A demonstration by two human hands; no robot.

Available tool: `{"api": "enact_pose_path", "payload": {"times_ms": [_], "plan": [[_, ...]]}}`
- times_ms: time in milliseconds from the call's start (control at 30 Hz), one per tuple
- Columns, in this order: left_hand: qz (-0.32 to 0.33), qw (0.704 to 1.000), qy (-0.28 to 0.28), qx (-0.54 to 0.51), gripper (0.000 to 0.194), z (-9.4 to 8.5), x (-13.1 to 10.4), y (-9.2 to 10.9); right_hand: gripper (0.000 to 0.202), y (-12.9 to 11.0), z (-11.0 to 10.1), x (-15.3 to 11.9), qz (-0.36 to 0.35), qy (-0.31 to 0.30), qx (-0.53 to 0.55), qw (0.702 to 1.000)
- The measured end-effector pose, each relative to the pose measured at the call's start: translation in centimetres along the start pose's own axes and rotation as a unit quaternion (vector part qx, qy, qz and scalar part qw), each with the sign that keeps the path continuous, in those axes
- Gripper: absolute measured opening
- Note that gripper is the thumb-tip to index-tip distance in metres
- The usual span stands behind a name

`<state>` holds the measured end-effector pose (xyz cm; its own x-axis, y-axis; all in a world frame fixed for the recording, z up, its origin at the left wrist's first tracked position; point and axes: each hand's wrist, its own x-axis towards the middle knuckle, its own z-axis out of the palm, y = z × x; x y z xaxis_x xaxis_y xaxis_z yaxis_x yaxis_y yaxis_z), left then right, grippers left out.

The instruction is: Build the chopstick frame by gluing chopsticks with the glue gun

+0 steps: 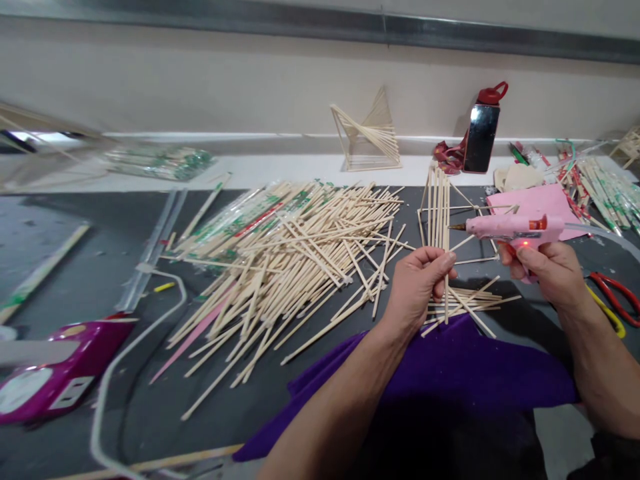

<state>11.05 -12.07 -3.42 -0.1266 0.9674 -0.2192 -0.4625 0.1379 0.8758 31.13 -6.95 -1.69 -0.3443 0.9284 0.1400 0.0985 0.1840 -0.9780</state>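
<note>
My left hand (425,277) pinches a thin wooden stick (447,300) that stands nearly upright in the view, in front of a frame of glued sticks (439,207). In my right hand (545,267) is a pink glue gun (515,228), with its red light lit. The gun's nozzle points left, close to the frame's sticks and above my left fingertips. Below my left hand, several loose sticks (467,299) lie by a purple cloth (470,367).
A large pile of sticks (300,260) spreads across the table's middle. Behind stand a twisted stick model (370,133) and a phone (481,138) against a red-capped bottle (493,93). Red-handled pliers (613,293) lie right. A magenta device (65,367) sits left beside a white cable (113,373).
</note>
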Motion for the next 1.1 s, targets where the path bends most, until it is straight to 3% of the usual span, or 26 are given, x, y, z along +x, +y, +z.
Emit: {"api": "enact_pose_path", "payload": {"times_ms": [467, 1100], "plan": [[0.001, 1.0, -0.002, 0.006, 0.026, -0.05, 0.08, -0.13, 0.049, 0.22, -0.1, 0.02, -0.01, 0.002, -0.013, 1.0], [0.001, 1.0, -0.007, -0.009, 0.026, 0.04, -0.01, -0.08, 0.046, 0.04, 0.04, 0.02, -0.01, 0.009, 0.02, 1.0]]}}
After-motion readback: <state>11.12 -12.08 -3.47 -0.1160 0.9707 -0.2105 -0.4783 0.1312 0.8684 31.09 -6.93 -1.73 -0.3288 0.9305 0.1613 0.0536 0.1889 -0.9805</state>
